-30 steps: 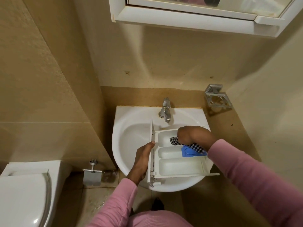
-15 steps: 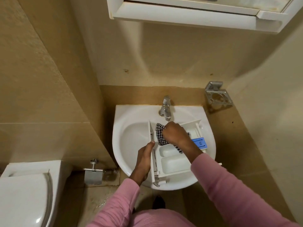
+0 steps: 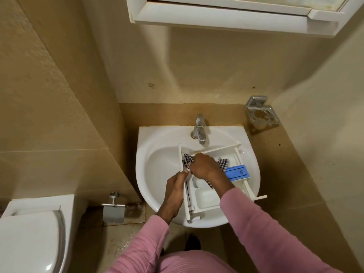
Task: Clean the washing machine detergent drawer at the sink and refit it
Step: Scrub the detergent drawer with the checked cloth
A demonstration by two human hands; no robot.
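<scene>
- Left hand (image 3: 174, 191) fingers grip the detergent drawer (image 3: 204, 196) front panel.
- Right hand (image 3: 203, 166) clenches a checked cloth (image 3: 188, 160), pressed inside the drawer's far-left compartment, over the sink (image 3: 157, 174).

LOCATION: bathroom | FIXTURES: white washbasin (image 3: 143, 154) with chrome tap (image 3: 200, 129); toilet (image 3: 29, 233) at left | WALL FITTINGS: white cabinet (image 3: 216, 16) above basin; metal toothbrush holder (image 3: 262, 113); paper holder (image 3: 113, 210) | SURFACES: beige tiled walls (image 3: 49, 95)
</scene>
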